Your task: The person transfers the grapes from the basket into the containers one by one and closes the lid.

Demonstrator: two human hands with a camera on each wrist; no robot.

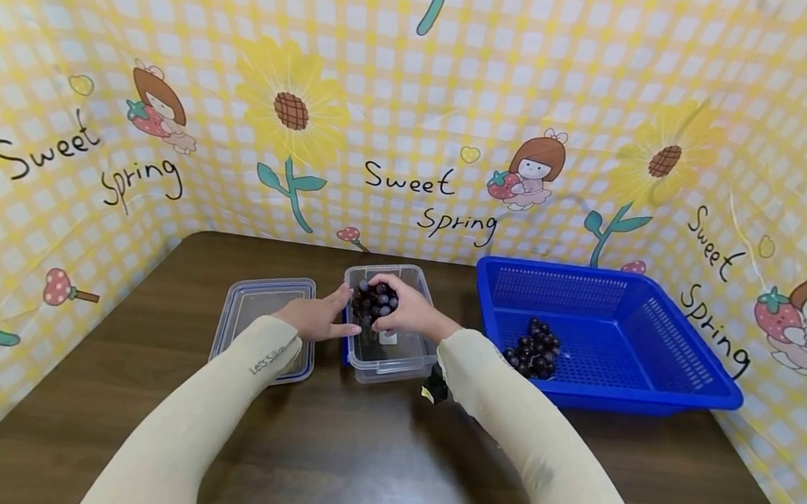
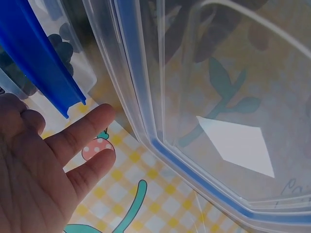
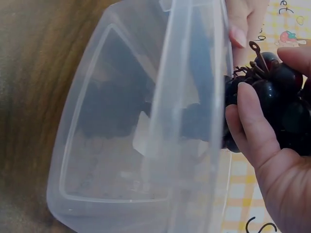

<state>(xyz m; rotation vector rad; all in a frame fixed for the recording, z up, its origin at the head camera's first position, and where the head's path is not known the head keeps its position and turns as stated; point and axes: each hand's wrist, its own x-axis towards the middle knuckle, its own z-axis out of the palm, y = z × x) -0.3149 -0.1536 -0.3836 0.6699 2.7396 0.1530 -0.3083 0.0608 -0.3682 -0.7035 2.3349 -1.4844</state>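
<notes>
Fingers (image 1: pixel 389 280) curled round grapes (image 1: pixel 367 302)
Right hand (image 1: pixel 411 312) grips them at the clear box (image 1: pixel 396 372); left hand (image 1: pixel 311 316), fingers spread, near its rim.

And in they reach, left arm (image 1: pixel 185 416) and right arm (image 1: pixel 531 429), cream-sleeved, angling toward the far edge of the worktop (image 1: pixel 335 456)! Left hand (image 1: pixel 312 318): thumb spread from extended fingers. Right hand (image 1: pixel 410 310), close beside: fingers and thumb curled, gripping.
</notes>
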